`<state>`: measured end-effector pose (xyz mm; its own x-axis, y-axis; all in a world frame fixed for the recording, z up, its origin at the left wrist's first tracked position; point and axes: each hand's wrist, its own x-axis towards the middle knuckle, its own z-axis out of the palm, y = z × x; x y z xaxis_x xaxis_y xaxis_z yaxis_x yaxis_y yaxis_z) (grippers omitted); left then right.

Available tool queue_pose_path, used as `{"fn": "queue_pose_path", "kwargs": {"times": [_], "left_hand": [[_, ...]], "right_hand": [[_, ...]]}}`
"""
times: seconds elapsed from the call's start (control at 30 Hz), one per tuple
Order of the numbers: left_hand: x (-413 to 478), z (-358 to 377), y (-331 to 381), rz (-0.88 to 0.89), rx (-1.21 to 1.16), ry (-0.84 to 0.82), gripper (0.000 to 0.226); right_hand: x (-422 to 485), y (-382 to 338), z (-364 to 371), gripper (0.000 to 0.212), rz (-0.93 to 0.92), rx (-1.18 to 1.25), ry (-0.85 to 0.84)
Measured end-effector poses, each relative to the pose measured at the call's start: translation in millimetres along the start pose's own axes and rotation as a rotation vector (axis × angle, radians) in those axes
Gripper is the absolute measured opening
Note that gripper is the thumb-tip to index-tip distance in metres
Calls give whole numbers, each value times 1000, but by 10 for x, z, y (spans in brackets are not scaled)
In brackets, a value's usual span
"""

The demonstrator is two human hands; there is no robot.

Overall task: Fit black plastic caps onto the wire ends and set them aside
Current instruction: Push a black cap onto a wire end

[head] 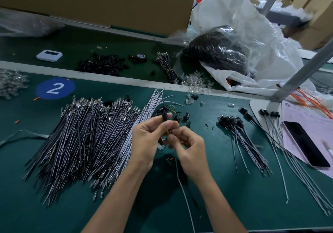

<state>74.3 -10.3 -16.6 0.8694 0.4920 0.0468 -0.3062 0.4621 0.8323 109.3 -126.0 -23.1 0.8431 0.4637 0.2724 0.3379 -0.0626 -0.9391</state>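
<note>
Above the green mat, my left hand pinches a black plastic cap between thumb and fingertips. Close beside it, my right hand pinches a thin wire that trails down toward the table's front edge. The wire's end sits between the two hands, partly hidden by fingers. A big pile of uncapped black and white wires lies at the left. Wires with caps fitted lie in a bundle at the right. Loose black caps are scattered just beyond my hands.
A phone lies on pink paper at the right edge. A metal stand post rises at the right. Beyond the white divider strip sit more black caps, a tape roll, a white device and a plastic bag.
</note>
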Motion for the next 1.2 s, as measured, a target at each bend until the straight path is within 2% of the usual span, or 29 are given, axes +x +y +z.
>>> {"fn": "queue_pose_path", "kwargs": {"times": [0.07, 0.13, 0.2, 0.27, 0.47, 0.63, 0.7, 0.8, 0.9, 0.97, 1.07, 1.2], "left_hand": [[58, -35, -7, -63, -115, 62, 15], [103, -65, -27, -118, -173, 75, 11], [126, -78, -52, -155, -188, 73, 10], [142, -96, -75, -166, -160, 83, 17], [148, -106, -108, -151, 19, 50, 18], [154, -94, -108, -119, 76, 0, 31], [157, -83, -111, -107, 102, 0, 33], [156, -90, -121, -76, 114, 35, 30], [143, -90, -135, -57, 140, 64, 30], [140, -71, -140, -41, 176, 78, 28], [133, -45, -137, -14, 193, 90, 25], [114, -48, -141, 14, 234, 64, 15]], "right_hand": [[43, -31, -116, 17, 53, -41, -28], [158, 9, -281, 24, 111, -142, 53], [346, 98, -447, 15, 144, -320, 146], [588, 183, -543, 18, 145, -513, 166], [1376, 402, -483, 34, 99, -865, 24], [1579, 514, -421, 20, 125, -1032, -13], [1597, 485, -449, 13, 160, -979, 19], [1507, 290, -498, 7, 193, -706, 72], [1207, -12, -443, 11, 155, -320, -37], [1004, -134, -391, 10, 106, -186, -90], [813, -201, -333, 9, 89, -132, -122], [705, -209, -337, 13, 53, -152, -79]]}}
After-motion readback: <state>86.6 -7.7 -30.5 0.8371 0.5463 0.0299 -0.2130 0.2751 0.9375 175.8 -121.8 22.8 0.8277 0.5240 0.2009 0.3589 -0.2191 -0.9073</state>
